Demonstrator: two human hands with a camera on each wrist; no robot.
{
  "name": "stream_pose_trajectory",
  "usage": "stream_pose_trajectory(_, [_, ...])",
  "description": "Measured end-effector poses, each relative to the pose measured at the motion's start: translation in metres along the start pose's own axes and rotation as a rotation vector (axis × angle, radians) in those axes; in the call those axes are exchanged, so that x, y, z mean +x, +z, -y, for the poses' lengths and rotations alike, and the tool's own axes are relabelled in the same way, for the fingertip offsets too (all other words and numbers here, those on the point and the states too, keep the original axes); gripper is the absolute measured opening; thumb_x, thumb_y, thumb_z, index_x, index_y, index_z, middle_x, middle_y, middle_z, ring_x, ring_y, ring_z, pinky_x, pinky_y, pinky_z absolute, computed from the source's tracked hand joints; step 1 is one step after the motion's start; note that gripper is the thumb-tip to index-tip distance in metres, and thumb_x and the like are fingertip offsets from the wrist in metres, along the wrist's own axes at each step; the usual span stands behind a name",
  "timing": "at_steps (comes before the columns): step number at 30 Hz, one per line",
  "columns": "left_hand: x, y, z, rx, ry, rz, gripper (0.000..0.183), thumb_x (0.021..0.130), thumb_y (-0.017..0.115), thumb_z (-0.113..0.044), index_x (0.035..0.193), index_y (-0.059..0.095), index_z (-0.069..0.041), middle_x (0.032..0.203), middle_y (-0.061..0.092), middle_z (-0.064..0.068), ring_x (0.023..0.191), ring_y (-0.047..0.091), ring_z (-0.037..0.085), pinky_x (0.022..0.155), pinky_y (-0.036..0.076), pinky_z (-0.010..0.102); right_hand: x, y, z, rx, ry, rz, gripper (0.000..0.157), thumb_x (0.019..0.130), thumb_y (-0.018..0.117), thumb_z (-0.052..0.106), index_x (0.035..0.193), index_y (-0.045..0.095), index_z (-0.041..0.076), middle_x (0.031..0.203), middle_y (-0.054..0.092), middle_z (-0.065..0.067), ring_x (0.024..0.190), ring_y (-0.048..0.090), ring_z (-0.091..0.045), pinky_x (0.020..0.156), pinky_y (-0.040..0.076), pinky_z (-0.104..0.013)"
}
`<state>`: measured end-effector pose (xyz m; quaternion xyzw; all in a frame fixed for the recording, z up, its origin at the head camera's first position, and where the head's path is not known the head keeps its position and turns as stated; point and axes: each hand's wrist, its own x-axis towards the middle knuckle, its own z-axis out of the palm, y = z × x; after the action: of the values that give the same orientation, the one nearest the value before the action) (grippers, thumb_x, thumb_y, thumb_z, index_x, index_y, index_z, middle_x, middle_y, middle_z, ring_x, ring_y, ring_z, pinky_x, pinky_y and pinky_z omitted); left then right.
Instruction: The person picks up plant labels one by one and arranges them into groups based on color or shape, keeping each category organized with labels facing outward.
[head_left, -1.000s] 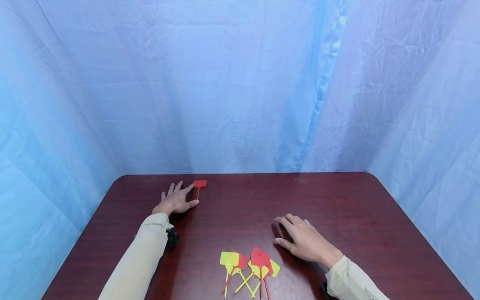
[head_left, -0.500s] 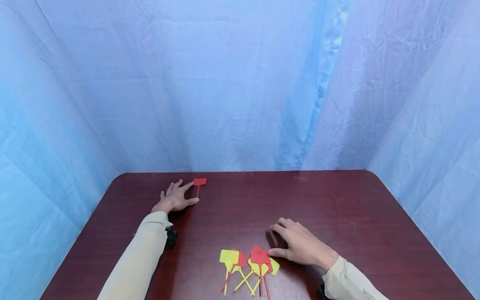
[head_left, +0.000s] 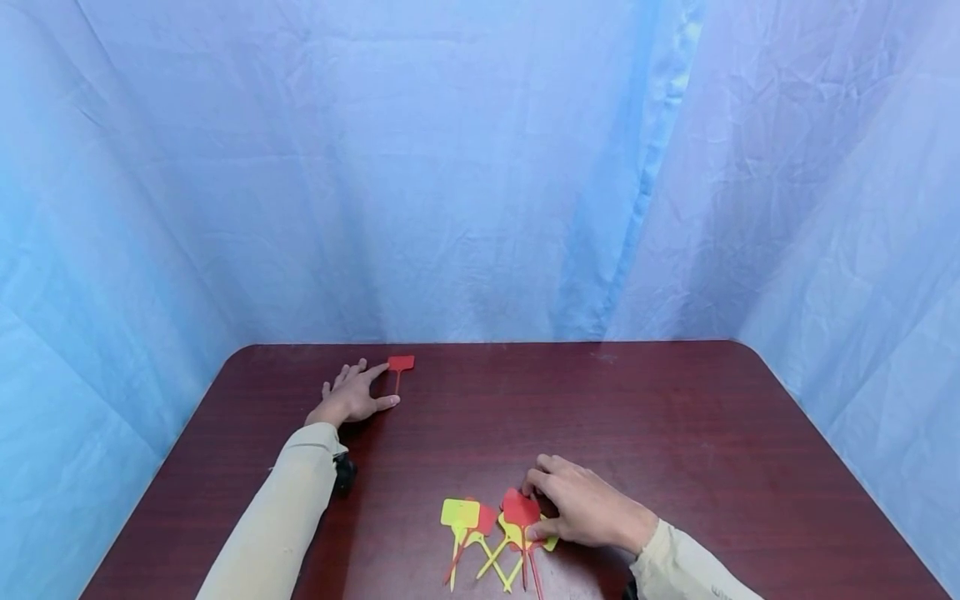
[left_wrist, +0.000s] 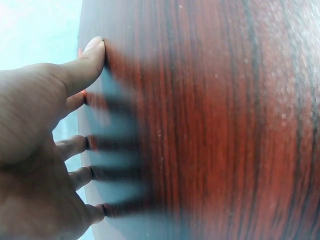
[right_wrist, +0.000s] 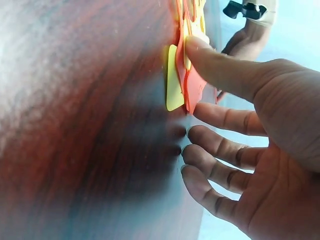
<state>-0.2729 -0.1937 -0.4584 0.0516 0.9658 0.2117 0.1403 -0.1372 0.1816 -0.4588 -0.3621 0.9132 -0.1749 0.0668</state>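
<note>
In over the last second from the right side of the table surface (head_left: 675,417) with the right hand (head_left: 588,508), and now right onto the pile of plant labels (head_left: 512,532)! Spanning the uppermost red plant label (head_left: 517,504) with thumb and index finger, thumb at the stem side of its plate, index up by its far rim; other fingers bent and loosely apart. No firm pinch to make out, so can't tell about any squeeze. Judging by that, gone from hovering to contact, with one label apparently singled out. Tight in there, probably easy to snag among those crossed stems, with a yellow plant label (head_left: 461,512) at the left end.

Barely a shift over at the left: holding station with the left hand (head_left: 351,402), fingers spread wide, index tip at the plate of the lone red plant label (head_left: 402,362), thumb tip by the foot of its stem.

On to the edges. Close under the far edge, toward the far-left corner, for that lone label, with blue curtain (head_left: 480,167) just beyond. Toward the near edge, itself out of view, for the pile. Between them, a broad run of bare red-brown surface, stretching on to the far-right corner.
</note>
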Motion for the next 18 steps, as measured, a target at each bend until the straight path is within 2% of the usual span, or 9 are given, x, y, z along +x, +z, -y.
stream_pose_trajectory(4, [-0.0010, -0.0009, -0.0009, -0.004, -0.002, -0.003, 0.077, 0.099, 0.064, -0.043, 0.160, 0.030, -0.009, 0.164, 0.013, 0.030, 0.150, 0.006, 0.053, 0.114, 0.008, 0.075, 0.0015, 0.0004, -0.0009, 0.002, 0.007, 0.000, 0.030, 0.085, 0.083, 0.040, 0.093, 0.062, 0.020, 0.091, 0.047, 0.012, 0.078, 0.042, -0.004, 0.069, 0.041, -0.024])
stream_pose_trajectory(9, [-0.0017, -0.0014, -0.0026, -0.006, -0.013, -0.002, 0.077, 0.099, 0.064, -0.042, 0.161, 0.030, -0.010, 0.164, 0.012, 0.030, 0.150, 0.005, 0.052, 0.114, 0.007, 0.074, 0.0025, 0.0010, -0.0024, 0.038, 0.020, -0.020, 0.033, 0.083, 0.084, 0.038, 0.088, 0.057, 0.021, 0.086, 0.045, 0.012, 0.075, 0.041, -0.003, 0.065, 0.040, -0.023])
stream_pose_trajectory(18, [-0.0011, -0.0012, -0.0030, 0.004, -0.013, -0.004, 0.077, 0.099, 0.065, -0.041, 0.160, 0.031, -0.010, 0.163, 0.015, 0.030, 0.150, 0.007, 0.053, 0.113, 0.009, 0.075, 0.0038, 0.0011, -0.0035, 0.135, 0.029, -0.036, 0.031, 0.084, 0.085, 0.032, 0.091, 0.058, 0.022, 0.081, 0.051, 0.013, 0.071, 0.046, -0.001, 0.064, 0.042, -0.022])
